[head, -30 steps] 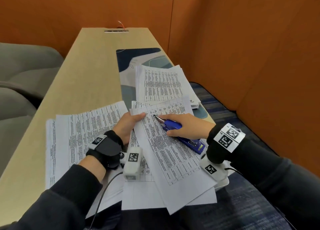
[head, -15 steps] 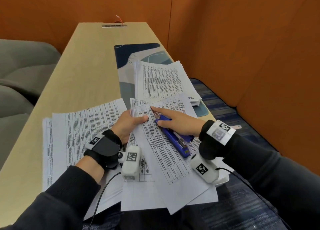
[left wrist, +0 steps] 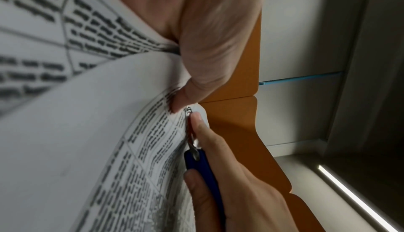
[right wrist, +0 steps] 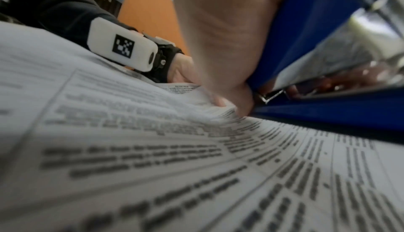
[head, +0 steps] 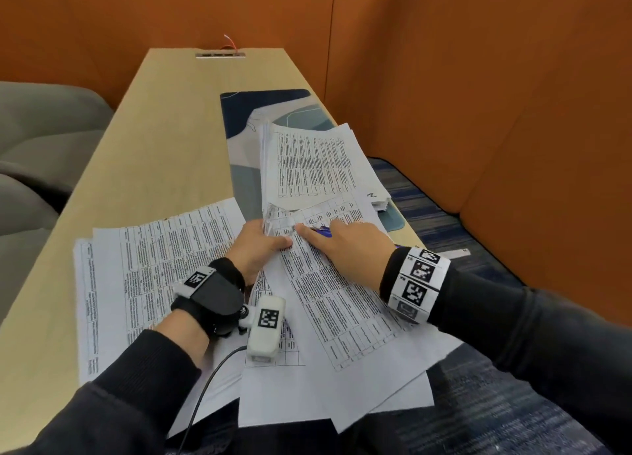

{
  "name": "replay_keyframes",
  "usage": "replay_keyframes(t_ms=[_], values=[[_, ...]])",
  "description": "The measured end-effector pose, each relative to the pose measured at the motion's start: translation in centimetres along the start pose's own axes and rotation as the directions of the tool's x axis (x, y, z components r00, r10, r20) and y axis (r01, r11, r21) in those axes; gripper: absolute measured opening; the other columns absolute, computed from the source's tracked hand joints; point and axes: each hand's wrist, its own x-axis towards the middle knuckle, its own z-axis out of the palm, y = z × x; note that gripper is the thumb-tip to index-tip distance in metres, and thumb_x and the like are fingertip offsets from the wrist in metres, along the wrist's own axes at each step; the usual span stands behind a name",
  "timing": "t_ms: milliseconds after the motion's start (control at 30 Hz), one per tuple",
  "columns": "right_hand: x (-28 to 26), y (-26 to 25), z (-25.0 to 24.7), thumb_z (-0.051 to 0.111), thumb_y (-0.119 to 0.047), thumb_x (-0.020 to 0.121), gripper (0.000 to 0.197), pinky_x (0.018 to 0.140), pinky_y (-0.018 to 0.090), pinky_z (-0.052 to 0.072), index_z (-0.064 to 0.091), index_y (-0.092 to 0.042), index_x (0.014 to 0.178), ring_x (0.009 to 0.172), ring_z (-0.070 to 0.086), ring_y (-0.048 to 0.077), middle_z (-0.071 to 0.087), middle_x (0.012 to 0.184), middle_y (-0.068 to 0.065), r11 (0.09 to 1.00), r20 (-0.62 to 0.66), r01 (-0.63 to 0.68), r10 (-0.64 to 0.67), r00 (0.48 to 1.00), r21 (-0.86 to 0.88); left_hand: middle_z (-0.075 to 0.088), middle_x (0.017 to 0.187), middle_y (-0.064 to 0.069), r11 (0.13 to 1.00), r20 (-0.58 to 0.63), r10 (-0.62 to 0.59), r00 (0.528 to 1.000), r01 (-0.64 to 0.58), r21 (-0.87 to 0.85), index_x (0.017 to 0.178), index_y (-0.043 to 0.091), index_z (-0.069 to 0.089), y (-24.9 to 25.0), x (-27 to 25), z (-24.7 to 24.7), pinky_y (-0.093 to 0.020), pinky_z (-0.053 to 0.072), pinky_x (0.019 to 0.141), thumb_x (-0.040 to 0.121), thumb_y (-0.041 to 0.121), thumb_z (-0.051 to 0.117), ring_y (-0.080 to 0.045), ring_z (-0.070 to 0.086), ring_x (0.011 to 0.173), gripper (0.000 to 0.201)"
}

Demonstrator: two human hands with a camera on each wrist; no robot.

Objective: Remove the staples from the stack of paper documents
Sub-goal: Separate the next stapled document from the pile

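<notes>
Staple corner pinned between both hands on the tabletop [head: 143,167].
Left hand [head: 257,246] pinches the printed papers [head: 328,283]; right hand [head: 352,249] grips the blue stapler [left wrist: 203,171], metal tip at the corner.

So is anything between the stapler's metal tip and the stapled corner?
Nothing visible. The right hand holds the blue stapler with its metal tip already at the corner of the top document, beside the left hand thumb pinching that corner.
</notes>
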Motion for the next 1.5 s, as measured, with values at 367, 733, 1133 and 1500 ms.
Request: replay_keyframes(t_ms=[367, 733, 1133, 1500], values=[[0.7, 1.5, -1.1, 0.035, -0.015, 0.101, 0.071, 0.049, 0.029, 0.03, -0.007, -0.034, 0.155, 0.067, 0.045, 0.018, 0.051, 0.106, 0.013, 0.989, -0.213, -0.094, 0.116, 0.97, 0.111, 0.071, 0.097, -0.016, 0.992, -0.08, -0.023, 0.997, 0.033, 0.122, 0.098, 0.004, 0.066, 0.3, 0.6, 0.3, -0.037, 0.056, 0.079, 0.081, -0.013, 0.059, -0.031, 0.068, 0.09, 0.025], [-0.2, 4.5, 0.3, 0.044, -0.035, 0.103, 0.052, 0.109, 0.023, 0.022, 0.027, -0.035, 0.153, 0.143, 0.03, 0.019, 0.027, 0.16, -0.004, 0.742, 0.253, -0.126, -0.061, 0.966, 0.658, 0.069, 0.089, -0.011, 0.996, -0.038, -0.073, 0.997, 0.075, 0.049, 0.107, 0.003, 0.061, 0.6, 0.2, 0.3, -0.026, 0.058, 0.054, 0.086, -0.013, 0.055, -0.022, 0.068, 0.074, 0.028], [1.8, 1.0, -0.8, 0.036, -0.018, 0.103, 0.053, 0.104, 0.039, 0.042, 0.022, -0.018, 0.154, 0.126, 0.05, 0.032, 0.047, 0.145, 0.016, 0.836, 0.323, -0.21, 0.042, 0.946, 0.507, 0.07, 0.091, -0.017, 0.981, 0.002, -0.087, 0.996, 0.086, 0.171, 0.108, -0.001, 0.062, 1.2, 0.8, -0.3, -0.027, 0.057, 0.053, 0.085, -0.01, 0.06, -0.02, 0.071, 0.064, 0.025], [-0.1, 1.9, -0.2, 0.036, -0.03, 0.105, 0.056, 0.091, 0.041, 0.051, 0.012, -0.032, 0.156, 0.1, 0.063, 0.031, 0.063, 0.119, 0.018, 0.759, 0.203, -0.193, 0.082, 0.976, 0.622, 0.069, 0.108, -0.019, 0.922, 0.32, -0.124, 0.939, 0.228, -0.314, 0.119, 0.004, 0.061, 2.5, -0.4, -0.8, -0.042, 0.058, 0.076, 0.075, 0.01, 0.056, -0.031, 0.069, 0.088, 0.045]])
